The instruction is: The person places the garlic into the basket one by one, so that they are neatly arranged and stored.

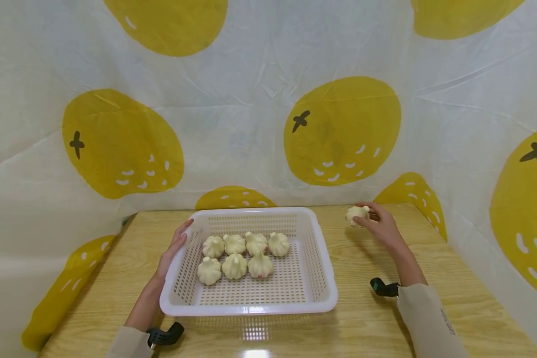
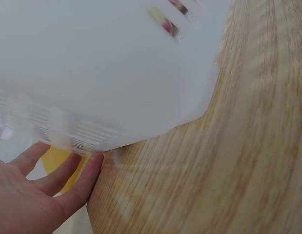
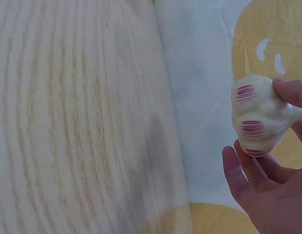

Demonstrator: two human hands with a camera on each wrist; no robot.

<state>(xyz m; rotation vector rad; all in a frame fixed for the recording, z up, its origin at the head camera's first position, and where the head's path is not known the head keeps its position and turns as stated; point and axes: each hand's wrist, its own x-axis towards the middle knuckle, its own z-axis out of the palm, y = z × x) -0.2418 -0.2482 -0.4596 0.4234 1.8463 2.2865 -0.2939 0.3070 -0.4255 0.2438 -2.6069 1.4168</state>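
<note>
My right hand (image 1: 382, 226) pinches a garlic bulb (image 1: 357, 216) between thumb and fingers, above the far right part of the table. In the right wrist view purple streaks mark the pale bulb (image 3: 258, 117). My left hand (image 1: 172, 251) touches the left outer side of a white plastic basket (image 1: 250, 311); in the left wrist view its slightly bent fingers (image 2: 87, 180) meet the basket's side (image 2: 116, 87). Several garlic bulbs (image 1: 234, 267) sit in two rows inside the basket, towards its left and middle.
The basket stands on a light wooden table (image 1: 362, 323). A white curtain (image 1: 232, 134) printed with yellow fruit hangs behind the table and along its sides. Each wrist carries a black camera mount (image 1: 385, 288).
</note>
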